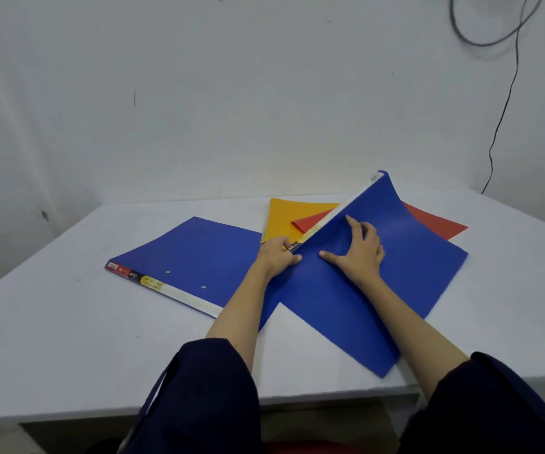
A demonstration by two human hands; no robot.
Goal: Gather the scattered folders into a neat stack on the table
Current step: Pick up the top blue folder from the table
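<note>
Several folders lie spread over the white table (68,339). A large blue folder (379,283) sits at the centre right, its far corner lifted off the surface. My left hand (277,257) grips that folder's spine edge. On its cover my right hand (359,253) presses flat with the fingers spread. A second blue folder (192,257) with a labelled spine lies flat to the left, partly under my left forearm. Behind them a yellow folder (287,217) and a red folder (434,224) are partly covered by the lifted blue one.
A white wall stands just behind the table. A black cable (506,103) hangs down the wall at the far right. The table's front edge (330,398) runs close to my body, with dark sleeves over both forearms.
</note>
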